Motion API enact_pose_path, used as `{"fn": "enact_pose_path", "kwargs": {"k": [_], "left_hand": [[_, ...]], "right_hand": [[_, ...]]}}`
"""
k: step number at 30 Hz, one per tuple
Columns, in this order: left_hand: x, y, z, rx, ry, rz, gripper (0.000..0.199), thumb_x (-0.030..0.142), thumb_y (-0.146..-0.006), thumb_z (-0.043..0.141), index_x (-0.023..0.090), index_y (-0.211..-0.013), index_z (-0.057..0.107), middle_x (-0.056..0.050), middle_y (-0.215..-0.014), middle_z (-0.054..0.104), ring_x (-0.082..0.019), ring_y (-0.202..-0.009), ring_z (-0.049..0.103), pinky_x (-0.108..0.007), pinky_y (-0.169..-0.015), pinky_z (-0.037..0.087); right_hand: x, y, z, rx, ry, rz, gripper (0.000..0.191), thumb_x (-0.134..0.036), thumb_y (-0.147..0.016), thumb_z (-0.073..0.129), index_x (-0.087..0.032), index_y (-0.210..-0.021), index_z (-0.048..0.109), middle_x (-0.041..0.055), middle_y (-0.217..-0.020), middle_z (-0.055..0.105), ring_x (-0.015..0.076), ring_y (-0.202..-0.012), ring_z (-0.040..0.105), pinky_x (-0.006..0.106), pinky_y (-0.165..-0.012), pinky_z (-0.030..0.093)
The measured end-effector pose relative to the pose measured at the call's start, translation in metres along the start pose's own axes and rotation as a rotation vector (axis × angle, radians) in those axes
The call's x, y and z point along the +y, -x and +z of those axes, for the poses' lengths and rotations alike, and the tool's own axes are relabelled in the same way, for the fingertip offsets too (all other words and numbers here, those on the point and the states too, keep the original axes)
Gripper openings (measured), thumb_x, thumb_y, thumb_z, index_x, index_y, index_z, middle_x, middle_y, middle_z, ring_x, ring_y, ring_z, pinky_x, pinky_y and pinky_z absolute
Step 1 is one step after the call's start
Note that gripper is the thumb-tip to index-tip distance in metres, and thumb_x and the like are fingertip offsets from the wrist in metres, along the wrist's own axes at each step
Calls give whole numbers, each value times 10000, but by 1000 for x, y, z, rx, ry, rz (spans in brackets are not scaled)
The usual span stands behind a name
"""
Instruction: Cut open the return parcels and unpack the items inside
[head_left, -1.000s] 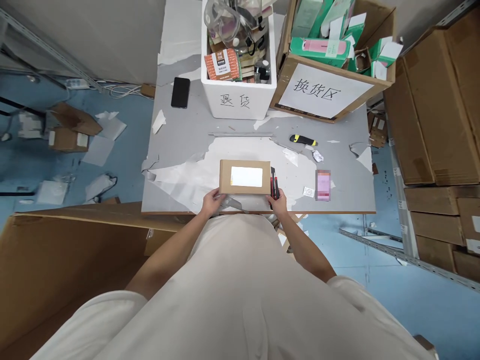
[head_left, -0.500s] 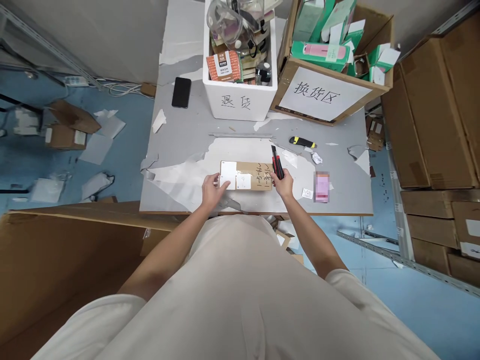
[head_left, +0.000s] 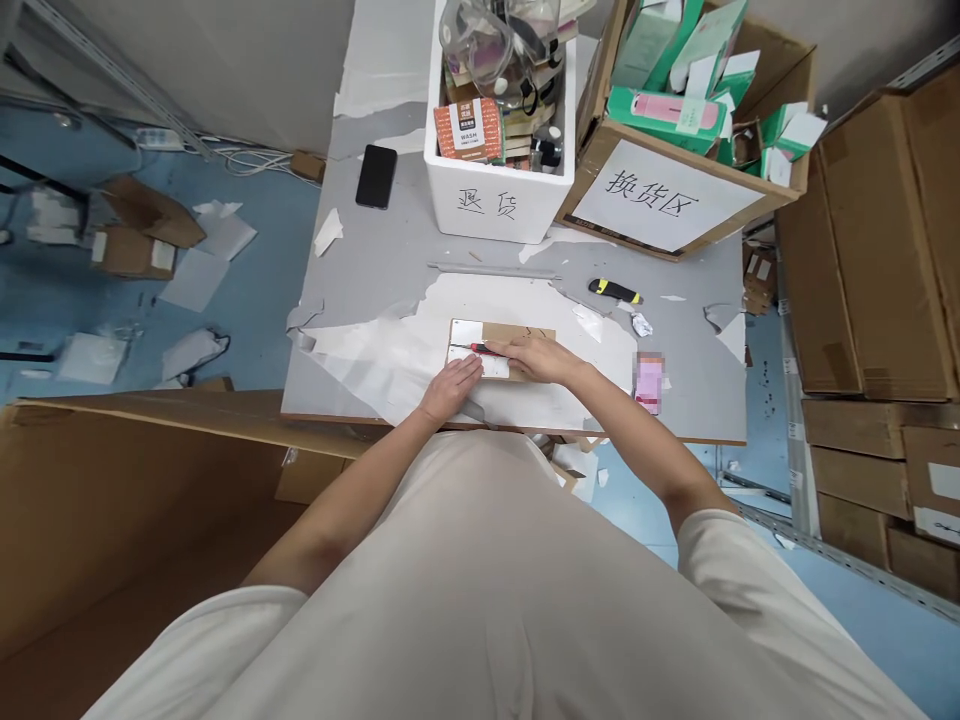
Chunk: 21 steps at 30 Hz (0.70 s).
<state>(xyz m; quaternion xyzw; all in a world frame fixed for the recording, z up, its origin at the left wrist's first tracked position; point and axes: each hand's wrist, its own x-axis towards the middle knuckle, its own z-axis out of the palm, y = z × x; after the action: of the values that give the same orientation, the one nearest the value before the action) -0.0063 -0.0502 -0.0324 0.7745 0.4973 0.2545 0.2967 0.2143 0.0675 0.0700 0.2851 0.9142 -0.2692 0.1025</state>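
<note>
One grey worktable (head_left: 382, 265) carries a cardboard carton (head_left: 750, 212) and white foam bin (head_left: 487, 212) toward its far edge. Near its front edge lies a cardboard parcel (head_left: 510, 331); the left hand (head_left: 452, 387) rests extended fingers there, the right hand (head_left: 538, 357) grips a red-and-black utility knife (head_left: 478, 348) over it.

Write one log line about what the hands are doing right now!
right hand: holds red-and-black cutter over box | left hand: on box's near edge | yellow-and-black cutter: lying on table
</note>
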Motion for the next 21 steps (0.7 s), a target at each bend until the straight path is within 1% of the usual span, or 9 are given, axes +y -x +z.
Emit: {"fn": "enact_pose_path", "kwargs": {"k": [3, 6, 8, 12, 14, 18, 21], "left_hand": [[0, -1, 1, 11, 20, -12, 399, 213, -917, 394, 194, -1256, 605, -151, -1352, 582, -272, -1363, 441, -557, -1117, 347], [0, -1, 2, 10, 32, -32, 391, 236, -910, 421, 194, -1247, 614, -151, -1340, 592, -281, -1359, 444, -565, -1117, 348], [0, -2, 2, 8, 25, -40, 392, 247, -916, 404, 187, -1236, 622, -148, -1331, 600, -276, -1357, 448, -558, -1114, 355], [-1, -2, 1, 4, 23, -44, 400, 258, -927, 374, 182, -1226, 629, -144, -1312, 615, -266, -1355, 452, -547, -1111, 362], [-2, -1, 2, 1, 30, -47, 399, 263, -932, 371, 186, -1228, 628, -146, -1312, 614, -267, -1354, 454, -546, -1112, 359], [-1, -1, 3, 7, 42, -59, 403, 281, -954, 338, 189, -1208, 637, -155, -1318, 608, -271, -1340, 471, -539, -1112, 353], [-1, -1, 3, 4, 35, -64, 411, 291, -962, 321, 187, -1205, 636, -154, -1319, 608, -268, -1337, 474, -533, -1107, 356]], "right_hand": [[0, -11, -1, -41, 62, -13, 534, -233, -971, 423, -371, -1482, 349, 63, -1130, 661, 225, -931, 626, 317, -813, 412], [-5, -15, -3, -62, 112, -10, 539, -236, -979, 401, -388, -1490, 320, 61, -1080, 661, 215, -886, 630, 313, -799, 401], [-11, -16, -6, -91, 156, 9, 563, -215, -975, 388, -394, -1500, 288, 68, -1085, 651, 213, -885, 634, 308, -781, 400], [-21, -18, -11, -151, 227, 51, 714, -96, -903, 427, -427, -1506, 235, 81, -1139, 633, 219, -887, 646, 313, -771, 407], [-23, -17, -13, -173, 239, 68, 745, -73, -888, 424, -436, -1507, 221, 90, -1165, 625, 227, -887, 651, 326, -777, 412], [-21, -13, -13, -186, 247, 74, 719, -75, -907, 384, -425, -1512, 216, 105, -1177, 624, 239, -890, 657, 351, -802, 418], [-17, -10, -11, -172, 253, 78, 696, -94, -908, 402, -403, -1512, 246, 115, -1137, 640, 253, -896, 654, 364, -815, 418]]}}
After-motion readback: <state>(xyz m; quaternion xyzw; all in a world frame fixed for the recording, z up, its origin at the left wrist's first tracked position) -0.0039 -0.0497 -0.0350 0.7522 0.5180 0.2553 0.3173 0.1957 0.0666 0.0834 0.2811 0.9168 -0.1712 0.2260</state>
